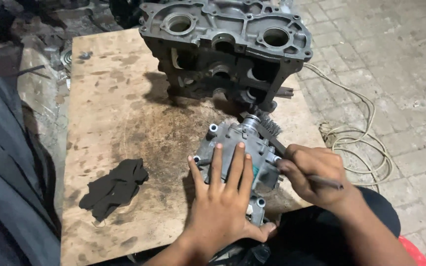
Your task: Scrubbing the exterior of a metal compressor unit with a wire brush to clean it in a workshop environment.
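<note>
The left hand [223, 197] is pressing flat on the metal cover [237, 148] while the right hand [316, 175] is gripping a wire brush [272, 130], which risks slipping onto the fingers [216, 162].

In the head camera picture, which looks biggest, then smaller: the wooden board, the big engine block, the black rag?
1. Wooden board, easily the largest.
2. Engine block.
3. Black rag, smallest, even though it lies nearer the camera than the block.

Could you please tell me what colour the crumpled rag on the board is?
Black; the crumpled cloth rag shows best in the head view.
</note>
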